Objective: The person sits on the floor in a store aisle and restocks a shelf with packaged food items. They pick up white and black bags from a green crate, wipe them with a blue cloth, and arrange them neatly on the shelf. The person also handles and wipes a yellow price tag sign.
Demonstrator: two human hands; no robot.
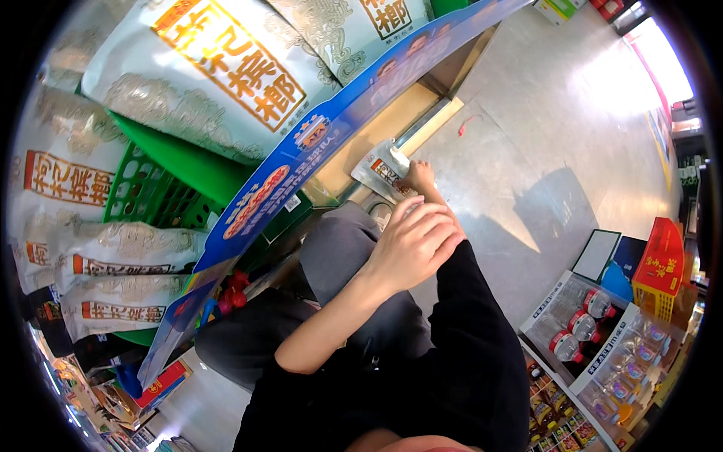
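Note:
Out past my knees, my right hand (421, 177) grips the edge of a small silver-white foil pouch (380, 170) with an orange and brown printed panel. The pouch is low down by the light wooden ledge of the display. My left hand (416, 242) lies across my right forearm, its fingers bent over it just above the pushed-up black sleeve (478, 309). Part of the right forearm and the undersides of the left fingers are hidden.
Large matching pouches (203, 75) fill the display at the left behind a blue printed board (279, 181), with a green plastic basket (143, 181) among them. Packs of bottles (580, 324) and a red box (657, 260) stand at the right. A red scrap (467, 126) lies on the grey floor.

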